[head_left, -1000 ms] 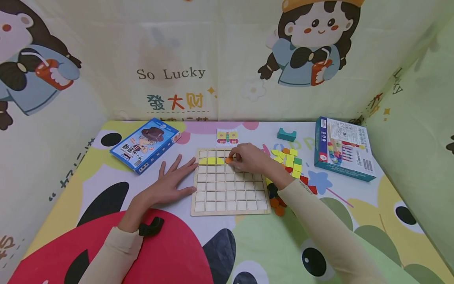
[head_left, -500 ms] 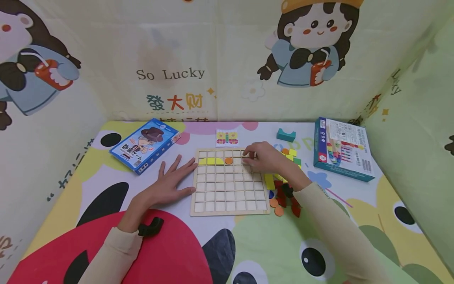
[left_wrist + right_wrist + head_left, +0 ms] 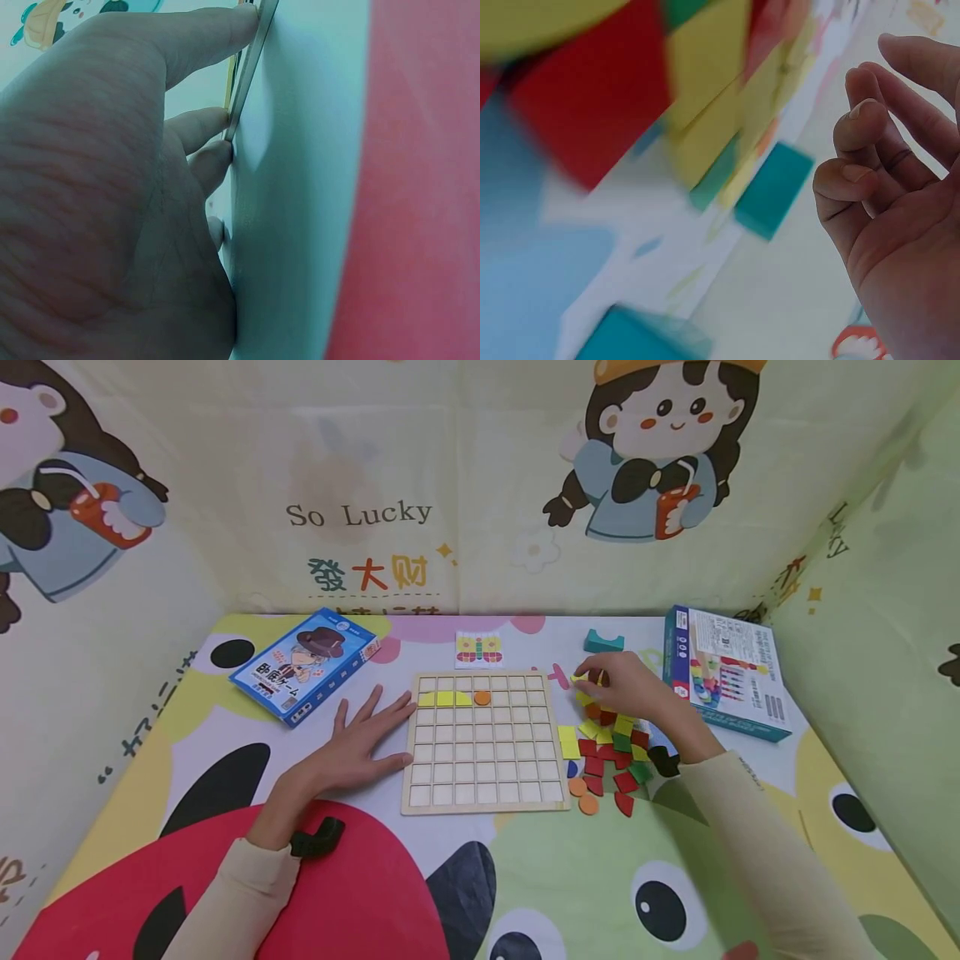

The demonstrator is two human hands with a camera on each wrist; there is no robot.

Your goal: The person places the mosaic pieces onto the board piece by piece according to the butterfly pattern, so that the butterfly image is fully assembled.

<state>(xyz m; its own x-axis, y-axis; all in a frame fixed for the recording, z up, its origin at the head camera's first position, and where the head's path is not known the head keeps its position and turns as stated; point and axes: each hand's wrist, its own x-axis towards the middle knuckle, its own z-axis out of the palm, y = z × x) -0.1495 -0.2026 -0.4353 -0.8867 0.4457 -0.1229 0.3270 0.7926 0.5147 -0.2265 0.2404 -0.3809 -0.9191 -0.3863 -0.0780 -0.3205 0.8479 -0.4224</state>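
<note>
A wooden grid board (image 3: 487,750) lies flat on the table. Yellow tiles (image 3: 446,698) fill the left end of its second row, with an orange disc (image 3: 482,697) a little to their right. My left hand (image 3: 360,750) rests with fingers spread, its fingertips at the board's left edge (image 3: 251,71). Right of the board, my right hand (image 3: 628,685) is over the far end of a scattered heap of coloured tiles (image 3: 594,766). In the right wrist view, thumb and index finger stand apart with nothing between them, the other fingers (image 3: 847,184) loosely bent.
A butterfly pattern card (image 3: 480,650) lies behind the board. A teal arched block (image 3: 603,642) sits beyond the tile heap. One blue box (image 3: 303,668) stands at the back left, and another game box (image 3: 727,672) at the back right. A printed cloth wall (image 3: 495,485) rises behind the table.
My right hand has let go of the orange disc, which stays in the second row, and has moved right to the tile heap. The left hand keeps its place.
</note>
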